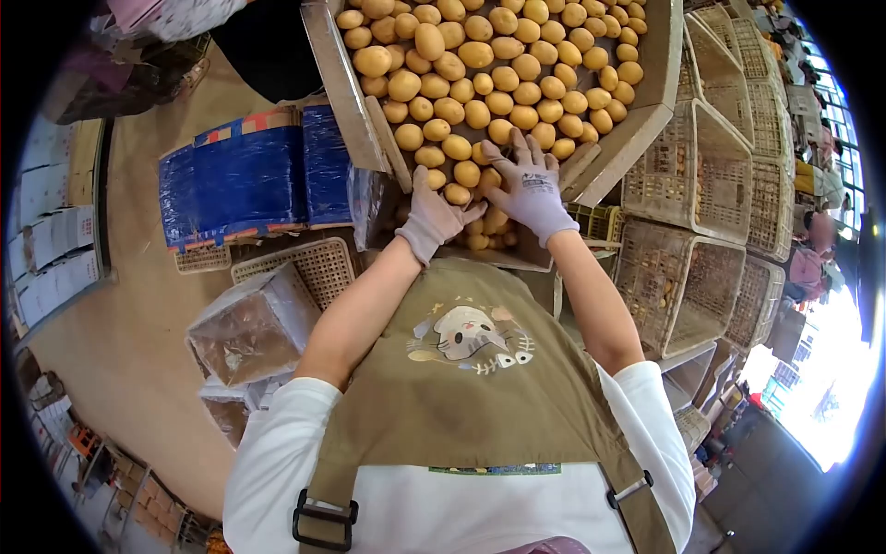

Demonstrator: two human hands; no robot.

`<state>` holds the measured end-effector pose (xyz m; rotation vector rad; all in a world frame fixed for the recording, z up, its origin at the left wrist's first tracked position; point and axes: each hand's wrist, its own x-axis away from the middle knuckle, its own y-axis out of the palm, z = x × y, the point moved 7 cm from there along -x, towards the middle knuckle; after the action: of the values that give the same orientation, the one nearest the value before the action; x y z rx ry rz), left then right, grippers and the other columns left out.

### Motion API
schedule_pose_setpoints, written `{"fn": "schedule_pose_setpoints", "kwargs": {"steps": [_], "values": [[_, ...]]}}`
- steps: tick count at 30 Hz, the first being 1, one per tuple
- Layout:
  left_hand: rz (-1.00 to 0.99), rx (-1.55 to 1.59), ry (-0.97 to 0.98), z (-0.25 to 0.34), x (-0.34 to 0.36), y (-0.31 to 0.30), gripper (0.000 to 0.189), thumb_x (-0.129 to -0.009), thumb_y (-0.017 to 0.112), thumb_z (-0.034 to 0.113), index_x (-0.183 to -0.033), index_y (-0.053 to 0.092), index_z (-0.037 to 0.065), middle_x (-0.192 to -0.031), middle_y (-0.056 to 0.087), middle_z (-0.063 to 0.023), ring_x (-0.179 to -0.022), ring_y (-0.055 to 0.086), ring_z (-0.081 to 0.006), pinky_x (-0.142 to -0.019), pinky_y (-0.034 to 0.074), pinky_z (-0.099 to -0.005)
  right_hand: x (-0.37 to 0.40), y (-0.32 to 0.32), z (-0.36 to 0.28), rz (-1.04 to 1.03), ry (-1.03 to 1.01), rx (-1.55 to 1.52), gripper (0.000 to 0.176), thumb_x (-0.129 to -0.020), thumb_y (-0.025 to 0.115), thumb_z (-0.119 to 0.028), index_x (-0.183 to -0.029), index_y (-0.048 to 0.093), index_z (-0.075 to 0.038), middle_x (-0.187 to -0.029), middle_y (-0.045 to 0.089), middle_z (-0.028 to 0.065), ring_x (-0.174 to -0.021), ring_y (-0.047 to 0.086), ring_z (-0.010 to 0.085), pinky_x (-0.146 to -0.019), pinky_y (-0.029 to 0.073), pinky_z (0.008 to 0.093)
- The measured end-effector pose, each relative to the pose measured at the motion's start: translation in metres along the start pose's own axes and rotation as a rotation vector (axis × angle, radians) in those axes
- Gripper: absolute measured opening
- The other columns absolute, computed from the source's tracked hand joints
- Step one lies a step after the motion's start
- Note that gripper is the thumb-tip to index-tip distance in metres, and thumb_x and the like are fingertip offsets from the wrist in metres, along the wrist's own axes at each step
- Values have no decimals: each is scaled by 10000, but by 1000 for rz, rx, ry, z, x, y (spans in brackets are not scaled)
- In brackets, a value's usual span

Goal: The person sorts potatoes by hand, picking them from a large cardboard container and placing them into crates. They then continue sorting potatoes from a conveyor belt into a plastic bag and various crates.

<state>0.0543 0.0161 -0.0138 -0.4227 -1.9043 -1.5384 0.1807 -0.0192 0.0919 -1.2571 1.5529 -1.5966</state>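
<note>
While you're leaning over it, the big wooden tray (657,88) fills the top middle of the frame, heaped with round yellow fruit (480,55). Stacked wicker baskets (688,175) run down the right side. Upper left there's a blue wrapped bundle (245,180), and below it, lower left, a plastic-wrapped brown block (254,325). Both your hands are gloved and sit just above frame centre at the tray's lower lip. Your left hand (434,217) lies palm down and loosely open on the fruit, and your right hand (535,192) is flat with fingers spread, so neither one is gripping anything. More fruit sits in the box (531,256) right under your hands.
</note>
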Motion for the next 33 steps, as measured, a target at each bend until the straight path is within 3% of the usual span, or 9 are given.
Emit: {"fn": "schedule_pose_setpoints", "kwargs": {"steps": [4,8,11,19,24,28,30,32,33], "values": [[-23,-12,-3,0,-1,0,664,-950,368,633,-1476,385,228,-1514,438,-56,-1378,443,-316,-1083,344,-664,4,-4,9,129,-60,39,513,-873,633,-404,-1374,564,-322,-1500,440,173,-1374,437,374,-1106,328,578],[-7,9,-15,-2,-5,-7,679,-940,382,642,-1467,405,214,-1480,470,-63,-1342,466,-351,-1083,345,-660,-48,-11,14,-67,40,-188,317,-905,599,-299,-1200,678,-213,-1224,620,139,-964,672,330,-835,530,461],[-43,25,-26,-5,-7,-6,697,-936,383,655,-1469,400,206,-1476,469,-71,-1340,459,-373,-1096,326,-663,-85,-43,-15,89,-8,-123,326,-935,561,-283,-1224,664,-174,-1288,592,143,-1054,658,317,-863,530,456],[-18,122,-25,-3,-5,-4,723,-931,411,669,-1486,368,207,-1513,422,-71,-1383,412,-365,-1127,285,-656,-116,-36,-28,-401,-38,361,441,-893,628,-143,-1331,608,-190,-1416,473,152,-1221,587,319,-938,524,434],[-78,130,-51,-7,-4,-6,771,-913,479,678,-1507,333,209,-1530,394,-81,-1397,403,-344,-1120,305,-634,-101,-29,-11,-56,-143,73,419,-859,628,-127,-1260,660,-246,-1297,545,156,-1061,643,331,-857,547,410],[-46,132,-35,-6,-4,-8,723,-951,400,672,-1510,339,217,-1553,385,-78,-1413,386,-387,-1133,259,-678,-12,-95,8,528,-331,-179,399,-800,710,-106,-1173,695,-248,-1062,627,132,-885,636,321,-754,545,410],[3,138,-30,-6,-5,-10,723,-952,397,674,-1512,336,221,-1555,380,-78,-1415,382,-385,-1135,253,-680,20,-77,126,435,155,-88,405,-791,748,-182,-1189,697,-126,-1126,648,158,-1010,641,321,-828,550,451],[22,124,-30,-6,-5,-10,741,-943,399,685,-1522,327,229,-1567,362,-70,-1422,371,-379,-1138,243,-682,78,-99,194,778,621,97,672,-849,723,-341,-1443,503,-116,-1435,503,224,-1337,460,423,-1114,401,458],[1,87,-2,-5,-4,-6,764,-928,413,695,-1527,323,230,-1572,352,-64,-1424,365,-379,-1141,239,-679,91,-91,206,900,597,75,739,-843,729,-329,-1489,434,-126,-1457,485,206,-1345,454,402,-1138,365,469]]}}
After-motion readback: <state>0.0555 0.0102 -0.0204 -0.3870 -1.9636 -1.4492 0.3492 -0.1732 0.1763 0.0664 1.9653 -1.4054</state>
